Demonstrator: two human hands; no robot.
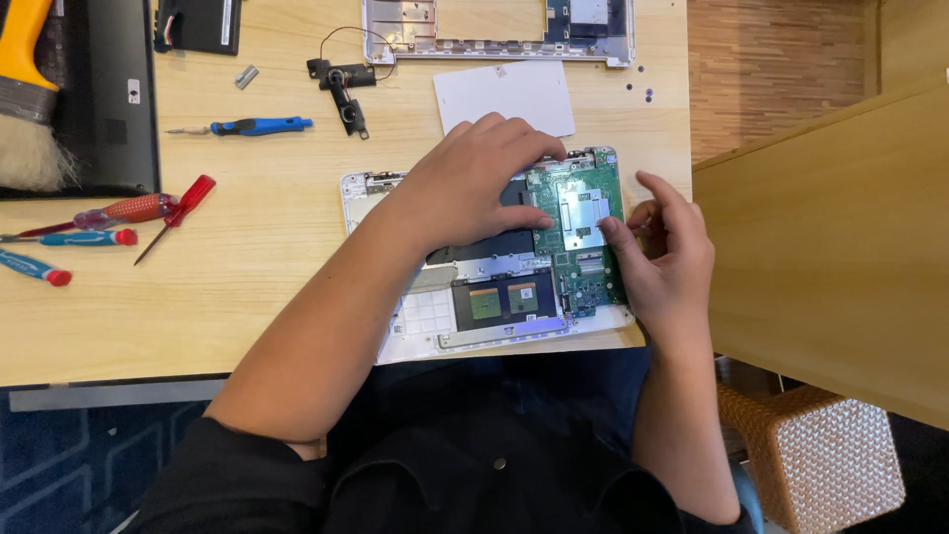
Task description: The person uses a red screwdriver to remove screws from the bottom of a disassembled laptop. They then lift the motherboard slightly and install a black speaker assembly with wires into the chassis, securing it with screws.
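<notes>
Head view | opened white laptop base (415,321) sits at the table's near edge (148,361), under both hands | bare wood left of the left hand (473,183), which lies flat, fingers spread on the green circuit board (583,232) | right hand (667,252) at the board's right edge, fingertips pinching it | screwdrivers (252,126) well left.

Two hands work here, a left hand (465,188) and a right hand (667,252). One green circuit board (578,237) sits in one white laptop shell (425,321). At the left lie five screwdrivers: one blue (252,126), two red (183,208) (119,211), two blue with red tips (84,237) (35,269). Far off are one white frame (494,44), one white card (504,94), one brush (25,109) and one black speaker pair (346,89).
</notes>
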